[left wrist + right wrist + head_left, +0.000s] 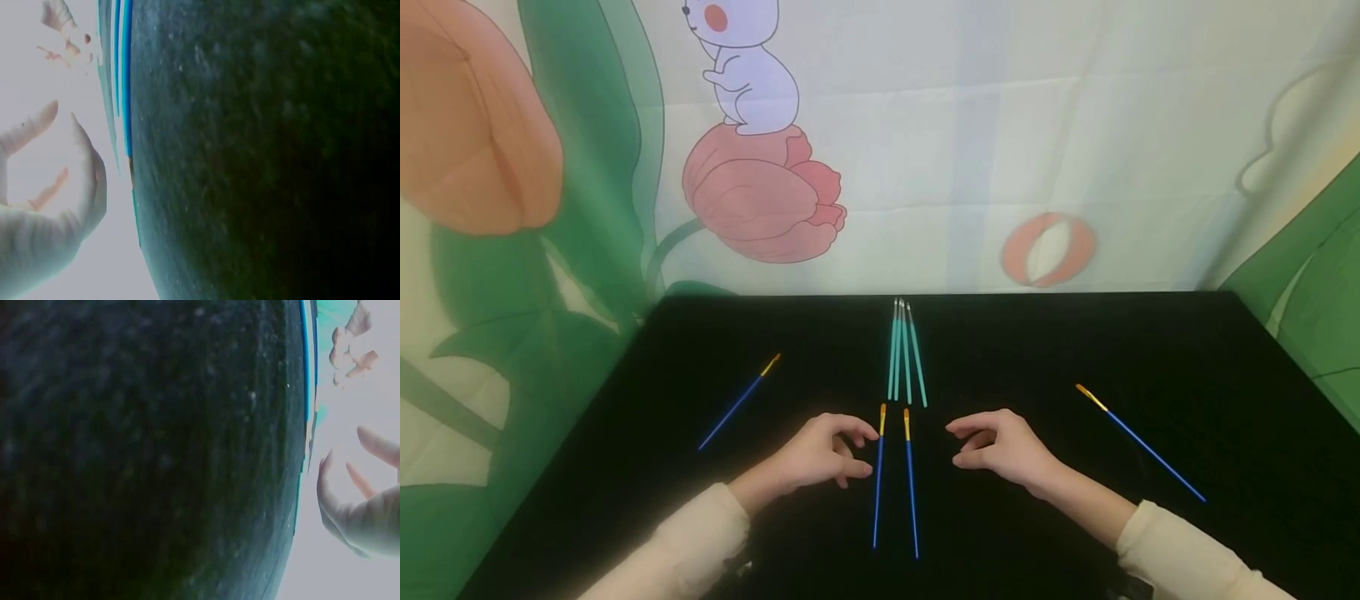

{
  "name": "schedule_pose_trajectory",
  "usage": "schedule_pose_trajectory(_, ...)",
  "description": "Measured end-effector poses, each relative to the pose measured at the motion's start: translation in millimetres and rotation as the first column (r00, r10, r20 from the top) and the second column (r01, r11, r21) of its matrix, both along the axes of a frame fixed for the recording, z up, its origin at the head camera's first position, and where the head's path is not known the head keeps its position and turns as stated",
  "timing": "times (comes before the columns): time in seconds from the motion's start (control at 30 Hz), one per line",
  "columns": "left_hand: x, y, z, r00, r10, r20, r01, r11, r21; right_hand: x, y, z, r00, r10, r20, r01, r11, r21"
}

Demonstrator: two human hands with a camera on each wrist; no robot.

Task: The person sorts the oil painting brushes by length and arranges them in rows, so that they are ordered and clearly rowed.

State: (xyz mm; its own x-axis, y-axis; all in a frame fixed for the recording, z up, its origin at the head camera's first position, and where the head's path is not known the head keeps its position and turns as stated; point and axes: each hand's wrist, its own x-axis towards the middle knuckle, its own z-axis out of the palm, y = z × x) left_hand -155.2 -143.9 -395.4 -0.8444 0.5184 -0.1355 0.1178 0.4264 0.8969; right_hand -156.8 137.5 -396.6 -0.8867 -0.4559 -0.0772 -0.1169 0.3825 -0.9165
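Note:
Two blue paintbrushes with yellow ferrules lie side by side on a black tabletop in the head view, the left brush (877, 492) and the right brush (912, 492). Just left of that pair hovers my left hand (820, 450), its fingers loosely bent and holding nothing. Its fingertips appear very close to the left brush; contact cannot be told. My right hand (1007, 446) is held to the right of the pair, apart from it, also empty with relaxed fingers. Several thin teal brushes (906, 354) lie together beyond the pair, tips pointing away.
Another blue paintbrush (730, 412) lies slanted at the left of the black table (1037, 342), and one more blue paintbrush (1153, 453) lies slanted at the right. A printed cloth (910, 150) with flowers and a white animal hangs behind the table's far edge.

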Motion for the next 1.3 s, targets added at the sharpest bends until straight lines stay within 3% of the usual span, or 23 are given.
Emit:
schedule_pose_trajectory(0.9,-12.0,-46.8,2.9,0.991,0.021,-0.132,-0.028,0.998,-0.051,-6.4,67,8.5,0.994,-0.109,-0.015,0.110,0.989,0.103)
schedule_pose_trajectory(1.3,-20.2,-71.6,-1.3,0.988,0.057,-0.144,-0.073,0.992,-0.107,-13.5,101,2.5,0.997,-0.074,-0.002,0.073,0.983,0.170)
